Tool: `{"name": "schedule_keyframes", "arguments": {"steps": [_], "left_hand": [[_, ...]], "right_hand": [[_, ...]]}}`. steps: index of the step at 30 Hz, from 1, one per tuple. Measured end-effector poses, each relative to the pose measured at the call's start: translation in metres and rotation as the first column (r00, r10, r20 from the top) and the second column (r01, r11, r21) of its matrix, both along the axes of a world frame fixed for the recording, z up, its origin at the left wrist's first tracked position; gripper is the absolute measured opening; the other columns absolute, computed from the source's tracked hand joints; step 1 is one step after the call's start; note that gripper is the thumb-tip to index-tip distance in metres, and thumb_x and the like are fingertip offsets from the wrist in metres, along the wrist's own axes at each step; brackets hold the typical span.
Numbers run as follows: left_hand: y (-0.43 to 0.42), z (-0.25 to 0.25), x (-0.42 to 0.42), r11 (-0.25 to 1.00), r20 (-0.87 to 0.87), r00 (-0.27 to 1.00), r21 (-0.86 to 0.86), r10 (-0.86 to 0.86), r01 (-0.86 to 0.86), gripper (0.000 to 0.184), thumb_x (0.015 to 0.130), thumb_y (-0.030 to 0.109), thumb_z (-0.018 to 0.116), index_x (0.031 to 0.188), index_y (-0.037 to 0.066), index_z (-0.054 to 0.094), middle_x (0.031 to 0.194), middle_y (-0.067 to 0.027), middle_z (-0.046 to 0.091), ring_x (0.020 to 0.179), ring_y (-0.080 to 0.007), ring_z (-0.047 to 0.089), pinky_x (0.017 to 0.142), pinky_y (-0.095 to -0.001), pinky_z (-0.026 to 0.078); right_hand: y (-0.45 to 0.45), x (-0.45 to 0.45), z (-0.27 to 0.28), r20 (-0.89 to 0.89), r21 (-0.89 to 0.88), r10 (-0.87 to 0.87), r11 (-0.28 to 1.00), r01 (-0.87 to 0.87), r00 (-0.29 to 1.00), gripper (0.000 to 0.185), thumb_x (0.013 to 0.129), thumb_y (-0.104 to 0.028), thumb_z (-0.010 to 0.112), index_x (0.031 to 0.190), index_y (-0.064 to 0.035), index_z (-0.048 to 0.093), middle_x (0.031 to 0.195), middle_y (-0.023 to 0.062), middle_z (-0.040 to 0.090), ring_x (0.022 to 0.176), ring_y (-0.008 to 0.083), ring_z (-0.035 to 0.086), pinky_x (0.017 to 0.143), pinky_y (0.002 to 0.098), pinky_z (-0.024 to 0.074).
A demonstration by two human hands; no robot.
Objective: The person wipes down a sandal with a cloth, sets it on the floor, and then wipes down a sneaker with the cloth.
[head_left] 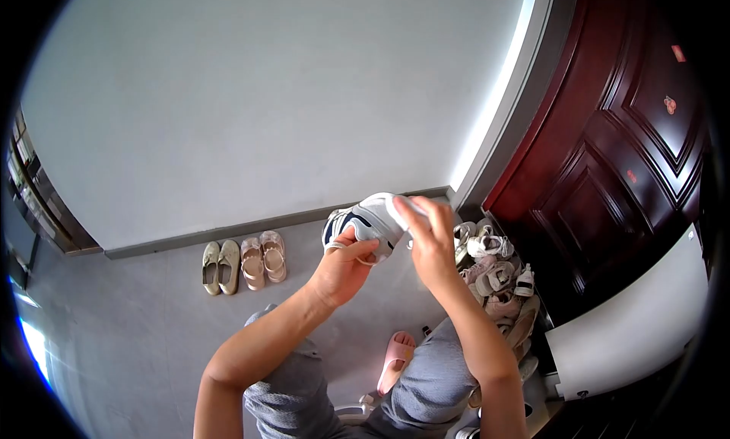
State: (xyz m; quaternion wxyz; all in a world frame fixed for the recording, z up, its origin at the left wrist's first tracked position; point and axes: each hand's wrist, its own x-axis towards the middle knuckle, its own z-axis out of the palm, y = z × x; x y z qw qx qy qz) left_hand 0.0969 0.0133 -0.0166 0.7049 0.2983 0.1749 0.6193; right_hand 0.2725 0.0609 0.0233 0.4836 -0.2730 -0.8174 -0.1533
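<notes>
A light grey and white sneaker (372,222) with dark navy patches is held up in front of me, above the floor. My left hand (344,268) is closed around its near side, the thumb lying across the upper near the laces. At the sneaker's right end, my right hand (430,237) has its fingers bent over a white piece (411,209). Whether that piece is a cloth or part of the shoe I cannot tell, as the fingers cover much of it and are slightly blurred.
Beige flat shoes (220,268) and pale strapped sandals (263,260) stand in pairs by the wall. Many shoes (498,275) are piled at right, near the dark red door (608,158) and a white panel (631,325). A foot wears a pink slipper (395,358).
</notes>
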Motion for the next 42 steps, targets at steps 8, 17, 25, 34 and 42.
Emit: {"name": "schedule_keyframes", "arguments": {"steps": [8,17,25,34,42], "left_hand": [[0.002,0.000,-0.004,0.995,0.037,0.997,0.074,-0.070,0.067,0.037,0.086,-0.006,0.055,0.122,0.003,0.060,0.114,-0.0070,0.066,0.109,-0.0178,0.060,0.096,-0.0341,0.046],[-0.004,0.010,-0.001,0.999,0.083,0.997,-0.032,-0.001,0.004,0.045,0.085,-0.009,0.054,0.127,0.006,0.054,0.123,-0.0079,0.061,0.117,-0.0190,0.058,0.100,-0.0361,0.046],[-0.007,0.000,0.009,0.991,-0.238,0.963,0.071,0.130,-0.116,0.027,0.085,-0.006,0.065,0.109,0.007,0.061,0.105,-0.0007,0.064,0.097,-0.0131,0.059,0.083,-0.0294,0.045],[-0.015,0.011,-0.003,0.736,-0.662,0.394,0.674,0.638,-0.060,0.005,0.082,-0.008,0.060,0.082,-0.003,0.059,0.077,-0.0154,0.058,0.071,-0.0289,0.057,0.063,-0.0375,0.044],[-0.003,0.014,-0.014,0.528,-0.501,0.280,0.849,0.819,-0.025,0.041,0.082,0.009,0.064,0.122,0.000,0.053,0.112,-0.0151,0.058,0.093,-0.0275,0.057,0.079,-0.0395,0.046]], "right_hand": [[-0.015,-0.019,-0.002,0.163,0.008,0.127,0.991,-0.130,0.978,0.048,0.083,-0.001,0.066,0.129,-0.0138,0.068,0.115,0.0064,0.060,0.108,0.0245,0.059,0.090,0.0390,0.0469],[-0.019,-0.017,0.002,0.151,0.023,0.118,0.992,-0.123,0.982,0.054,0.080,0.007,0.063,0.129,-0.0134,0.068,0.115,0.0072,0.059,0.103,0.0259,0.058,0.089,0.0399,0.0470],[-0.012,-0.005,0.009,-0.013,0.054,0.052,0.997,-0.051,0.999,0.052,0.075,0.008,0.065,0.124,-0.0104,0.071,0.114,0.0103,0.060,0.103,0.0282,0.058,0.089,0.0406,0.0477],[-0.015,0.000,0.013,-0.083,0.121,0.037,0.992,-0.026,0.996,0.051,0.074,0.010,0.065,0.121,-0.0097,0.072,0.116,0.0081,0.060,0.101,0.0281,0.057,0.086,0.0400,0.0479],[-0.026,-0.004,0.007,-0.090,0.041,0.175,0.984,-0.172,0.981,0.047,0.081,0.009,0.065,0.124,-0.0078,0.070,0.119,0.0109,0.059,0.103,0.0283,0.058,0.086,0.0395,0.0491]]}}
